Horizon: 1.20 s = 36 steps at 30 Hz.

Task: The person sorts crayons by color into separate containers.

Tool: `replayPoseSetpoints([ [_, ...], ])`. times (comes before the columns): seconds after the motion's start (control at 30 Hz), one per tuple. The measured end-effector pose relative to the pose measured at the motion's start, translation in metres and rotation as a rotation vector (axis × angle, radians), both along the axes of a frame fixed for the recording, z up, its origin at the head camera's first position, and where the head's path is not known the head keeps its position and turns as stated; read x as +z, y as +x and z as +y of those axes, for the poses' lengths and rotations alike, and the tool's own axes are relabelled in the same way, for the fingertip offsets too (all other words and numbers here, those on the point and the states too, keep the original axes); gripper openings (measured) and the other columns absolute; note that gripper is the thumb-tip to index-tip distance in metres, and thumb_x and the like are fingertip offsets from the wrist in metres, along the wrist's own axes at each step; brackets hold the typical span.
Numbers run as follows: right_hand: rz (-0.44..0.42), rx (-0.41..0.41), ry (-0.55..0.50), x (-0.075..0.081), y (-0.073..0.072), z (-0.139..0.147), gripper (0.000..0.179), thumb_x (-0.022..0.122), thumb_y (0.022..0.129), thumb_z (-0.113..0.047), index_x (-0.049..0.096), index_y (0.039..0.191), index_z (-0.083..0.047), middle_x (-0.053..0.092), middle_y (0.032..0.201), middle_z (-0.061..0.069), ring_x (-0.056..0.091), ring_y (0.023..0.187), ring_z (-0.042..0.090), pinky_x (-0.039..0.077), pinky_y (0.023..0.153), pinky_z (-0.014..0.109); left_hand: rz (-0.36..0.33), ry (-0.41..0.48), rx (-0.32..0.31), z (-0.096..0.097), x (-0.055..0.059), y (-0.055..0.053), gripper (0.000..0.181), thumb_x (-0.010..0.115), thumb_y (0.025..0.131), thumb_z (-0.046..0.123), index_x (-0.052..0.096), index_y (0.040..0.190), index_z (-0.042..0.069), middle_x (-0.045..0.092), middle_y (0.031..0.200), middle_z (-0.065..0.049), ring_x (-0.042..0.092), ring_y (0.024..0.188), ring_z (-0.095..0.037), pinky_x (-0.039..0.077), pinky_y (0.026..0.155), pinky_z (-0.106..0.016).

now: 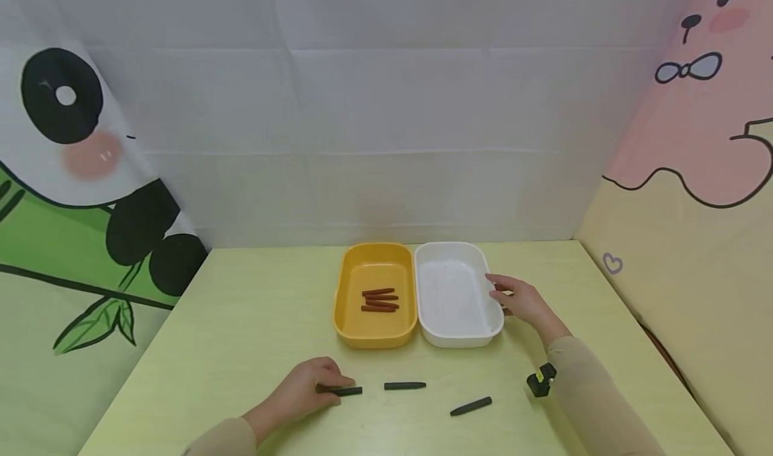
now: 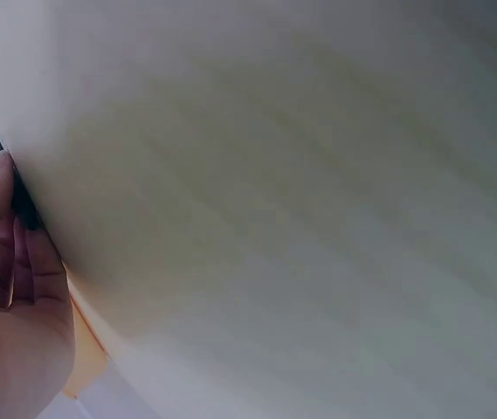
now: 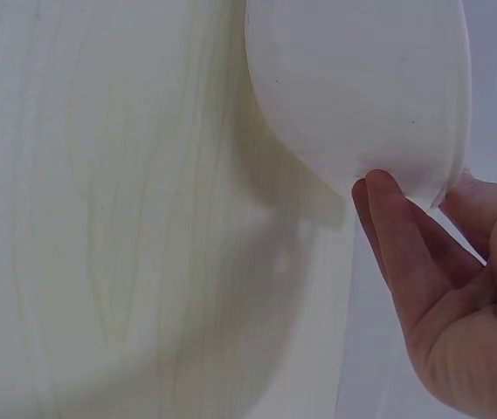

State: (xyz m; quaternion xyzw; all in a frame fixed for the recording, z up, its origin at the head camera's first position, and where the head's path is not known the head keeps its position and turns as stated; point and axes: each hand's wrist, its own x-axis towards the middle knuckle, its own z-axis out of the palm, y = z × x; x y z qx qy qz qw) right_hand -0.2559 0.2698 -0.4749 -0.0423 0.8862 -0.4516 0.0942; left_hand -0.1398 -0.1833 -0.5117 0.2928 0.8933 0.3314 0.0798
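Note:
My left hand (image 1: 304,392) pinches a black crayon (image 1: 347,391) between thumb and fingers, low over the table in front of the yellow tray (image 1: 344,328). In the left wrist view the crayon (image 2: 24,196) runs along the fingertips. To its right lie two more black crayons, one level (image 1: 404,386) and one slanted (image 1: 471,406). My right hand (image 1: 522,300) holds the right side of the white tray (image 1: 459,295); in the right wrist view, the fingers press its outer wall (image 3: 362,105) and the thumb is at the rim. Several brown crayons (image 1: 380,302) lie in the yellow tray.
Both trays stand side by side toward the back of the pale yellow table (image 1: 272,302). Behind them hangs a white cloth wall (image 1: 386,107), with cartoon-printed panels at left and right. A small black device (image 1: 541,380) sits on the right wrist.

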Motion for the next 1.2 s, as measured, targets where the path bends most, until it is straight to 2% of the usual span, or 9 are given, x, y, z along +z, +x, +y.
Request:
replayPoseSetpoints([
  [0.27, 0.000, -0.002, -0.006, 0.001, 0.001, -0.001, 0.048, 0.058, 0.101, -0.011, 0.045, 0.147, -0.002, 0.050, 0.135, 0.028, 0.058, 0.111, 0.037, 0.060, 0.080, 0.039, -0.007, 0.060, -0.012, 0.000, -0.001, 0.000, 0.029, 0.080, 0.081, 0.004, 0.080, 0.106, 0.018, 0.061, 0.091, 0.016, 0.054, 0.082, -0.001, 0.052, 0.071, -0.023],
  [0.47, -0.001, -0.002, 0.000, 0.001, 0.001, -0.001, 0.049, 0.058, 0.101, -0.012, 0.045, 0.147, -0.002, 0.051, 0.135, 0.028, 0.058, 0.110, 0.036, 0.060, 0.080, 0.039, 0.041, 0.080, -0.014, 0.005, 0.004, 0.001, 0.028, 0.079, 0.081, 0.002, 0.080, 0.105, 0.015, 0.062, 0.091, 0.015, 0.054, 0.081, -0.001, 0.052, 0.069, -0.023],
  [0.63, 0.005, 0.003, -0.014, 0.000, 0.000, 0.000, 0.048, 0.057, 0.101, -0.010, 0.045, 0.147, -0.001, 0.051, 0.135, 0.029, 0.059, 0.110, 0.037, 0.060, 0.078, 0.038, 0.094, 0.091, 0.007, 0.015, 0.014, 0.001, 0.029, 0.080, 0.079, 0.000, 0.081, 0.103, 0.015, 0.062, 0.089, 0.014, 0.056, 0.078, -0.004, 0.052, 0.066, -0.022],
  [0.77, 0.002, 0.004, -0.018, 0.000, 0.000, 0.000, 0.048, 0.057, 0.101, -0.011, 0.045, 0.147, -0.002, 0.050, 0.135, 0.029, 0.059, 0.111, 0.037, 0.060, 0.079, 0.038, 0.091, 0.095, 0.042, 0.026, 0.022, 0.002, 0.030, 0.080, 0.079, -0.002, 0.081, 0.103, 0.017, 0.062, 0.089, 0.014, 0.055, 0.078, -0.004, 0.051, 0.066, -0.023],
  [0.97, -0.010, -0.006, -0.010, 0.000, 0.000, 0.001, 0.049, 0.058, 0.101, -0.013, 0.045, 0.148, -0.004, 0.050, 0.136, 0.027, 0.058, 0.112, 0.037, 0.060, 0.081, 0.038, 0.139, 0.145, 0.023, 0.045, 0.032, 0.001, 0.030, 0.079, 0.078, -0.005, 0.081, 0.102, 0.013, 0.066, 0.091, 0.009, 0.058, 0.081, -0.006, 0.053, 0.067, -0.025],
  [1.2, -0.025, -0.016, -0.012, 0.000, 0.000, 0.000, 0.049, 0.056, 0.102, -0.013, 0.044, 0.149, -0.006, 0.049, 0.138, 0.027, 0.058, 0.112, 0.035, 0.060, 0.082, 0.038, 0.106, 0.165, 0.028, 0.068, 0.046, -0.002, 0.030, 0.079, 0.081, -0.001, 0.080, 0.106, 0.014, 0.062, 0.088, 0.010, 0.056, 0.079, -0.009, 0.052, 0.067, -0.024],
])
